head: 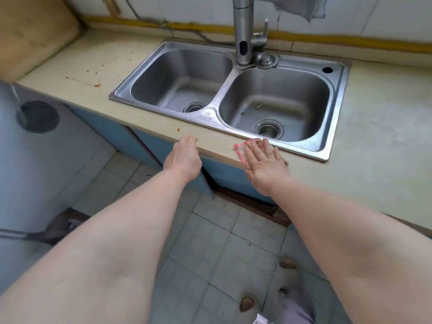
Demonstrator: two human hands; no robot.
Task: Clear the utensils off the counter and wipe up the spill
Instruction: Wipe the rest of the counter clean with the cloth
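Right hand (265, 163) lies flat, palm down, on a pink cloth (240, 149) at the front edge of the counter (145, 122), about 5 o'clock from frame centre. Fingers straight and slightly spread, not curled round the cloth. Fingertips reach the front rim of the sink (301, 149). Most of the cloth is under the hand; a crumpled corner sticks out at the hand's 10 o'clock.

Left hand (184, 157) is at the counter's front lip, at 9 o'clock from the right hand, well apart from the cloth. Back of the hand faces the camera, fingers loosely curled toward the edge. Fingertips mostly hidden; nothing seen in them, but I can't tell if they touch the lip.

Spill: red-orange streaks and spots (97, 85) on the counter at the sink's 9 o'clock, trailing toward the back wall. One separate small spot (178, 129) sits near the front edge, just at 12 o'clock from the left hand.

Sink is a steel double bowl, drains in both, a few small bits in the right bowl. Faucet (243, 31) stands at its back rim at 12 o'clock. A grey rag (299, 8) hangs at 1 o'clock above it. A tan slab, probably a cutting board (35, 36), leans in the corner at 10 o'clock. Blue cabinet fronts below the counter; tiled floor underneath.
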